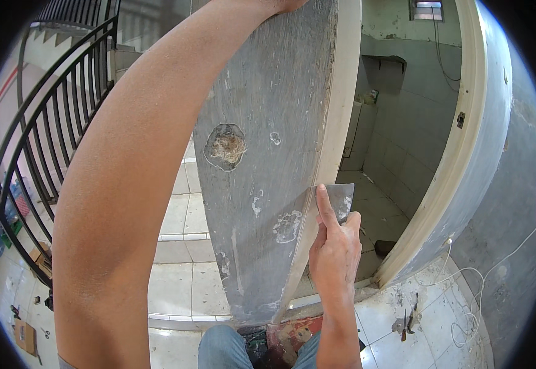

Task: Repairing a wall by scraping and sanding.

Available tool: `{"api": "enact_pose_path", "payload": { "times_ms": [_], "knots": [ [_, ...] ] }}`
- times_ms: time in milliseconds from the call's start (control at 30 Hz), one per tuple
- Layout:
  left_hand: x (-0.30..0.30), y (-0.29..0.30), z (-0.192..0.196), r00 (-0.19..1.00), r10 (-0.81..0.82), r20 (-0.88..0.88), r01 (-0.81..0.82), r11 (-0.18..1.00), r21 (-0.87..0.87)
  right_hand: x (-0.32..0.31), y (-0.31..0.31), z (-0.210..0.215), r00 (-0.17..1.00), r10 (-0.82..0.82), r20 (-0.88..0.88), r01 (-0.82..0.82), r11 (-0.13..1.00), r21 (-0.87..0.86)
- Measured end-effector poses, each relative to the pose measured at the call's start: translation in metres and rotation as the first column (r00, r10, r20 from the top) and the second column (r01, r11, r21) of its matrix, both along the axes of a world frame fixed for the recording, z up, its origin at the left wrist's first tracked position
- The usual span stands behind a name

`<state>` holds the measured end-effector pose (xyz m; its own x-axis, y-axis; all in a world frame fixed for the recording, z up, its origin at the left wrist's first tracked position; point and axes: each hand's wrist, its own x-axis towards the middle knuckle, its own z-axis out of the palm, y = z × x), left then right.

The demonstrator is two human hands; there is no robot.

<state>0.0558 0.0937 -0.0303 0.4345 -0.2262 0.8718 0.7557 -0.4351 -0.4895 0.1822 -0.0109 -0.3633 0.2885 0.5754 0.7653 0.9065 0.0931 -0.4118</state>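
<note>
**Scraper blade against a worn grey door**

The left hand (283, 5) reaches to the door's top edge, mostly out of frame, so its grip cannot be told. The door (268, 92) is a grey, scuffed slab with 1 rough round hole (225, 146). At its pale right edge, the right hand (335, 246) grips a flat metal scraper (335, 197), forefinger along the blade.

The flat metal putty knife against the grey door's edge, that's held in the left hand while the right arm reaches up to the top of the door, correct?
Not quite: the hands are swapped. In the head view, the right hand holds the flat metal putty knife against the grey door, and it is the left arm that reaches up to the top of the door.
</note>
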Motion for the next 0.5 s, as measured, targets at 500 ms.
{"api": "enact_pose_path", "payload": {
  "times_ms": [500],
  "knots": [
    [-0.001,-0.004,-0.001,1.0,-0.03,-0.01,0.03,0.999,0.018,-0.012,0.009,-0.005,0.997,-0.064,-0.044,0.068,0.993,0.092]
  ]
}}
